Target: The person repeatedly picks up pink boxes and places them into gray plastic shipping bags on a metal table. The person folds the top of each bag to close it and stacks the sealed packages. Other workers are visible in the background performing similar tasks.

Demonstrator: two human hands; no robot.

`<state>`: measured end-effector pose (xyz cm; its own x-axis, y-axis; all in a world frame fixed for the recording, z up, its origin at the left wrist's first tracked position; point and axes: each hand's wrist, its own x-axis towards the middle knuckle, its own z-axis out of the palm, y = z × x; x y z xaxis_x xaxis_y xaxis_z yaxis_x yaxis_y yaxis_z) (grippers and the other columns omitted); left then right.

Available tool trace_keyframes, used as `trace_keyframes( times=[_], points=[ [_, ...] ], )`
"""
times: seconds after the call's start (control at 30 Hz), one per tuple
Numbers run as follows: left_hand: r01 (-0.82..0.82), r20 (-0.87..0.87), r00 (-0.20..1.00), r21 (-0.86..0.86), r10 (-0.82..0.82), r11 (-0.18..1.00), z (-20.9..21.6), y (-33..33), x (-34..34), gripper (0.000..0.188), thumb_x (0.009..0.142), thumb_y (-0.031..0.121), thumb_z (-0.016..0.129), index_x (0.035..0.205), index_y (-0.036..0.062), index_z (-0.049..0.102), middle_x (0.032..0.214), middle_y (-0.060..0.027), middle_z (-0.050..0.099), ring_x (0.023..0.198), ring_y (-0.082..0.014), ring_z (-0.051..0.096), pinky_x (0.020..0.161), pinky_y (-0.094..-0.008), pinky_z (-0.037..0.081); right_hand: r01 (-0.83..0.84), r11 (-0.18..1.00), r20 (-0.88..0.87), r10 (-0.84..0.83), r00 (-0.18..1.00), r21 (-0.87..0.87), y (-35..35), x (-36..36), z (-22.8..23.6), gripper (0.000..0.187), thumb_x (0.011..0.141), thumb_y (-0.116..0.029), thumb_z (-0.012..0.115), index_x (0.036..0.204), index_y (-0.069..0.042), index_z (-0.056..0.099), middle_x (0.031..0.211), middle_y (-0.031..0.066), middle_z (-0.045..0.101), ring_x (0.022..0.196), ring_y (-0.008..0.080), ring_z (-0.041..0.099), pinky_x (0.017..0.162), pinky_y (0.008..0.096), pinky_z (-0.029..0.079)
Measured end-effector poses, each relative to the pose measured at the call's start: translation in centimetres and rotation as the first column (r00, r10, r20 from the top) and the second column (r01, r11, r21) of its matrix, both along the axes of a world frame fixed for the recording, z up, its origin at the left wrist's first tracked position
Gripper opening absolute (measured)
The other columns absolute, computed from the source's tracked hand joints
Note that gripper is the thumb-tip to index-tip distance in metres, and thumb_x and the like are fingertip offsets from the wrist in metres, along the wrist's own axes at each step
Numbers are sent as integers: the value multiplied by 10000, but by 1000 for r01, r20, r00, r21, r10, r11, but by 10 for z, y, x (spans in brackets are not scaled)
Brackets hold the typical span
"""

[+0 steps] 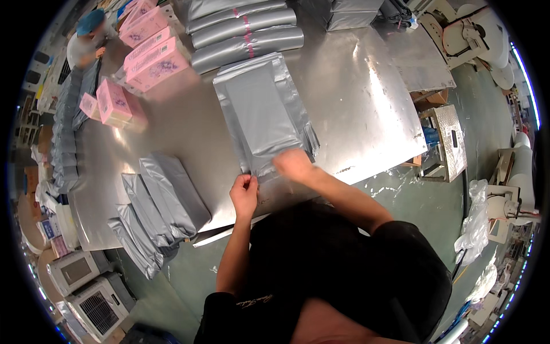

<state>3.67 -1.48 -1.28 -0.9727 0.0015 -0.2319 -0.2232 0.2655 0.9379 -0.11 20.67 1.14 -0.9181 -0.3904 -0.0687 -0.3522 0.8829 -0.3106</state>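
A stack of flat grey plastic mailing bags point(260, 112) lies before me on the metal table, its near end toward my body. My left hand point(244, 194) pinches the near left corner of the top bag between thumb and fingers. Over the near right part of the same bag is my right hand point(295, 165), slightly smeared, with its fingertips turned down and hidden. The bag's near end is creased between the two hands. I cannot make out whether the right fingers grip the film.
Rolled grey bag bundles point(246, 43) lie beyond the stack. Pink printed packs point(157, 63) stand at the far left. Filled grey parcels point(169, 195) lean at the table's near left edge. A person in a blue cap point(90, 22) works at the far left. A metal step stool point(450, 143) stands right.
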Motion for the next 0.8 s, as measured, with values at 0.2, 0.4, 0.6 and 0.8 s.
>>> trace_keyframes(
  times=[0.2, 0.4, 0.6, 0.8],
  points=[
    [-203, 336, 940, 427, 54, 881, 22, -9, -3, 196, 994, 180, 684, 1104, 18, 662, 926, -46, 709, 738, -127, 669, 593, -262, 500, 12, 935, -202, -89, 975, -354, -44, 24, 22, 96, 917, -218, 635, 919, -132, 676, 914, 77, 696, 778, 316, 702, 638, 458, 564],
    [-322, 522, 851, 604, -56, 729, 28, -23, -6, 282, 992, 242, 640, 1133, -1, 660, 1069, -63, 704, 939, -187, 691, 712, -337, 543, -46, 951, -270, -40, 962, -306, -63, 44, 8, 71, 866, -185, 649, 931, -157, 643, 922, 38, 609, 755, 284, 673, 591, 423, 552],
    [72, 102, 992, -32, -69, 997, 17, -50, -5, 278, 967, 193, 645, 1208, 54, 661, 1156, -99, 682, 1003, -213, 669, 764, -380, 547, -170, 939, 686, -87, 723, 299, 135, 217, 0, 312, 894, -197, 714, 1189, -115, 657, 1202, 107, 630, 974, 310, 688, 765, 481, 568],
    [-44, -504, 409, -844, -761, 535, 71, -31, -33, 459, 871, 83, 667, 1326, 143, 656, 1395, -73, 589, 1276, -252, 567, 1060, -497, 461, -12, 991, -68, 21, 997, 132, 156, 100, 90, 435, 864, -155, 674, 1299, -140, 658, 1140, 72, 693, 1022, 301, 646, 871, 404, 519]
  ],
)
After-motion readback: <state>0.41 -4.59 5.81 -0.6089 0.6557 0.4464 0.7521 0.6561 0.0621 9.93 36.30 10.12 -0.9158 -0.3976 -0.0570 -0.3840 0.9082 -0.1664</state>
